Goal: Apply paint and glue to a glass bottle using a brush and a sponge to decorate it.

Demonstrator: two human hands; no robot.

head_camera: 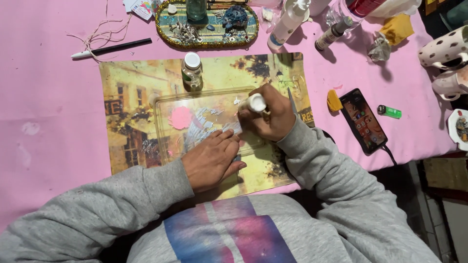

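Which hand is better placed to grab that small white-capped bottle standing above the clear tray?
Probably the left hand: it lies flat and empty on the clear tray, while the right hand grips a white tube. The bottle stands upright nearby.

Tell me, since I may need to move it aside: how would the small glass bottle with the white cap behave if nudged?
The small glass bottle stands upright and narrow on the picture placemat, so a nudge would probably tip it. Being round, it would likely roll. Glass suggests breakable.

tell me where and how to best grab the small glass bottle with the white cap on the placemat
Probably grip the small glass bottle around its glass body just under the white cap, coming from above and the far side. It stands upright with open placemat around it, and both hands work nearer on the clear plastic tray.
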